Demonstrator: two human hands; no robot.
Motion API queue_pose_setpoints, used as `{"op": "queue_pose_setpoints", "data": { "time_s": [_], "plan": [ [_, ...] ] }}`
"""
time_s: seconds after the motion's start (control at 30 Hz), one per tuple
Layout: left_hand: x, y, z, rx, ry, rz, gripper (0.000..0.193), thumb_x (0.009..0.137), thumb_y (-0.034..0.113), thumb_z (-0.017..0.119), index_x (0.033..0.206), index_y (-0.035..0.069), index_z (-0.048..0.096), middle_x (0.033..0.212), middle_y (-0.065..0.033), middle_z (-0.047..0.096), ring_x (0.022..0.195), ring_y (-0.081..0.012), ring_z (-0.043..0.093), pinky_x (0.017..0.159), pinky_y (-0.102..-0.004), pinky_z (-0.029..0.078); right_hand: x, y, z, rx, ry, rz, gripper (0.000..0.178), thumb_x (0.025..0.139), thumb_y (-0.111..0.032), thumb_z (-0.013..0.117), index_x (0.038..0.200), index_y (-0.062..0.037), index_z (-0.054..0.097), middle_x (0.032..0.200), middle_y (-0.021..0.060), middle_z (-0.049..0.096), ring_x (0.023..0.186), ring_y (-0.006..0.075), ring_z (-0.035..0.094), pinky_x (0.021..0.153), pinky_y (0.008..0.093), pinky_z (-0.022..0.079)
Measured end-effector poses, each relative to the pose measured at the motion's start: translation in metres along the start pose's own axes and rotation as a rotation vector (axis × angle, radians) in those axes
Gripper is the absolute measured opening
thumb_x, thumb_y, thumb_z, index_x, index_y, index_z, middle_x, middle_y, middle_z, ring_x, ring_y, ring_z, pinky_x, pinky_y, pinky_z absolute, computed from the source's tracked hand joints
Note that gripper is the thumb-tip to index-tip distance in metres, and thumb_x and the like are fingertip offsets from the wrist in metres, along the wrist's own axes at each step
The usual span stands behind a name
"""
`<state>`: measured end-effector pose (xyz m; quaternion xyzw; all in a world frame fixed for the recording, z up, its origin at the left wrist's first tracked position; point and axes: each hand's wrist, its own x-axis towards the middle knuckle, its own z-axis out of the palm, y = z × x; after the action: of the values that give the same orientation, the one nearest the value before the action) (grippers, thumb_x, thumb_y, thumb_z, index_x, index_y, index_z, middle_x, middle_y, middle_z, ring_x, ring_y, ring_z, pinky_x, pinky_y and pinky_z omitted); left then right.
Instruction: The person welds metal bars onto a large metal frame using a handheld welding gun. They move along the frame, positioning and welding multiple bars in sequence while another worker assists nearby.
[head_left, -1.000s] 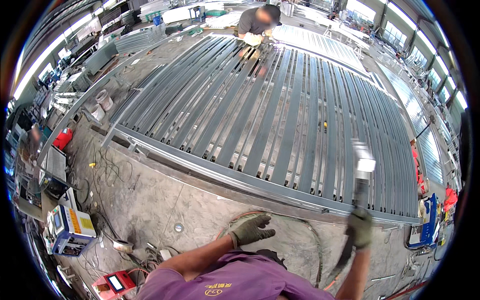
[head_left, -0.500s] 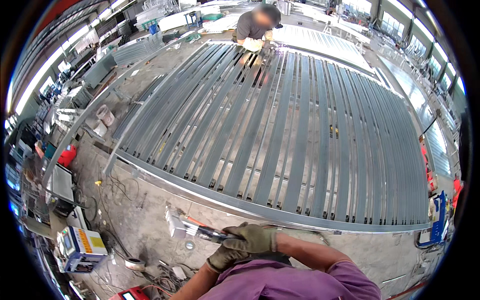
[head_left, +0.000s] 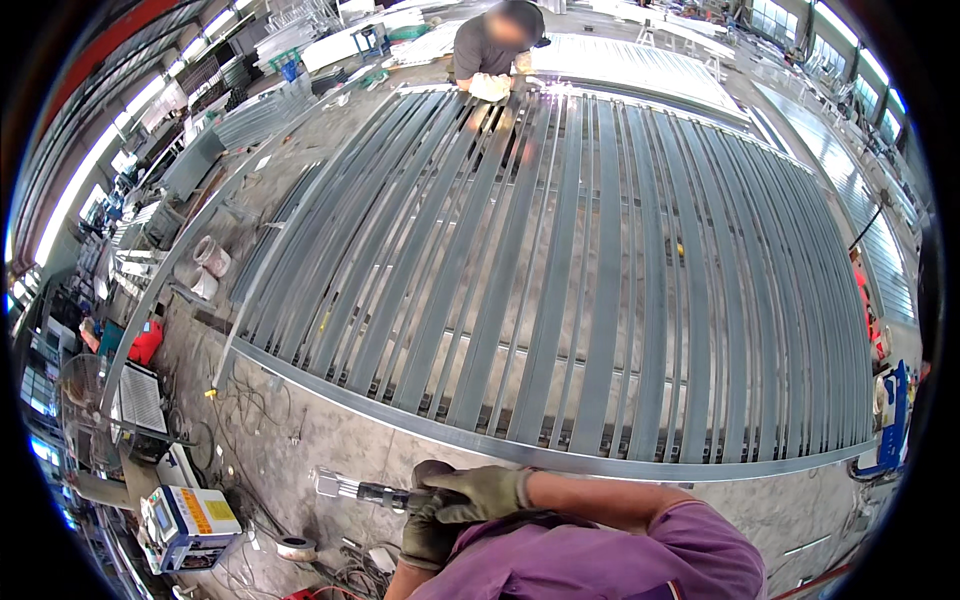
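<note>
Both my hands wear olive work gloves and are close together in front of my purple shirt. My left hand (head_left: 428,535) is closed around the dark grip of a hand tool with a slotted silver metal head (head_left: 335,484); the head points left, over the floor. My right hand (head_left: 485,494) lies across the top of the left with its fingers curled. What those fingers hold is hidden. Just beyond my hands runs the near rail of a large metal frame (head_left: 600,466), filled with long grey slats (head_left: 545,330). Neither hand touches the frame.
Across the frame, a person (head_left: 497,55) with light gloves bends over its far edge, where bright sparks (head_left: 556,89) show. On the left stand a blue-and-white machine box (head_left: 195,520), a wire spool (head_left: 296,548), tangled cables and buckets (head_left: 211,256). A blue stand (head_left: 893,420) is at right.
My view has shifted slightly. The hand tool has swung lower and closer to level, its head moving left. My left hand has come up to the grip beneath my right hand.
</note>
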<state>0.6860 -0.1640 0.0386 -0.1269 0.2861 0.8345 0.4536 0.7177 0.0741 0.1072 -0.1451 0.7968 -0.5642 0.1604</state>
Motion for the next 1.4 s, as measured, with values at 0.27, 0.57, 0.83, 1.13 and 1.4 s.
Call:
{"op": "queue_pose_setpoints", "data": {
  "time_s": [0.27,0.57,0.83,1.13,1.4],
  "plan": [
    [0.048,0.072,0.011,-0.048,0.201,-0.030,0.042,0.092,0.020,0.086,0.128,0.008,0.069,0.131,-0.0140,0.073,0.127,-0.0368,0.068,0.122,-0.0594,0.051,-0.070,0.080,-0.010,-0.276,0.014,0.566,0.089,0.096,-0.065,0.074,0.164,-0.0108,0.054,0.144,0.0285,0.069,0.132,0.0476,0.067,0.113,0.0533,0.053],
    [0.106,0.192,-0.064,-0.125,0.141,-0.274,0.034,0.103,0.023,0.078,0.130,0.005,0.068,0.131,-0.0166,0.073,0.129,-0.0355,0.068,0.122,-0.0549,0.050,0.032,0.131,0.066,-0.256,0.305,0.778,0.037,0.104,-0.044,0.062,0.124,-0.0192,0.081,0.123,0.0159,0.079,0.119,0.0415,0.073,0.101,0.0526,0.058],
    [0.101,0.275,-0.107,-0.187,0.292,-0.129,0.022,0.108,0.019,0.074,0.126,0.008,0.066,0.129,-0.0172,0.073,0.130,-0.0369,0.067,0.120,-0.0539,0.053,0.143,0.122,0.031,-0.434,0.680,0.785,0.020,0.101,-0.029,0.068,0.094,-0.0125,0.079,0.095,0.0181,0.078,0.091,0.0437,0.075,0.080,0.0545,0.060],
    [0.166,0.370,-0.196,-0.350,0.540,0.272,0.018,0.103,0.009,0.074,0.115,0.001,0.063,0.116,-0.0220,0.073,0.113,-0.0425,0.071,0.107,-0.0610,0.060,0.221,0.127,-0.037,-0.278,0.777,0.696,0.022,0.099,-0.024,0.076,0.112,-0.0062,0.080,0.103,0.0158,0.079,0.095,0.0358,0.076,0.087,0.0467,0.059],
    [0.251,0.511,-0.305,-0.204,0.951,0.520,0.010,0.102,0.007,0.069,0.108,0.001,0.063,0.086,-0.0180,0.071,0.074,-0.0354,0.070,0.074,-0.0511,0.065,0.221,0.141,0.006,-0.574,0.582,0.922,0.075,0.090,-0.037,0.084,0.153,-0.0051,0.059,0.136,0.0289,0.071,0.128,0.0479,0.067,0.112,0.0549,0.052]
  ]
}}
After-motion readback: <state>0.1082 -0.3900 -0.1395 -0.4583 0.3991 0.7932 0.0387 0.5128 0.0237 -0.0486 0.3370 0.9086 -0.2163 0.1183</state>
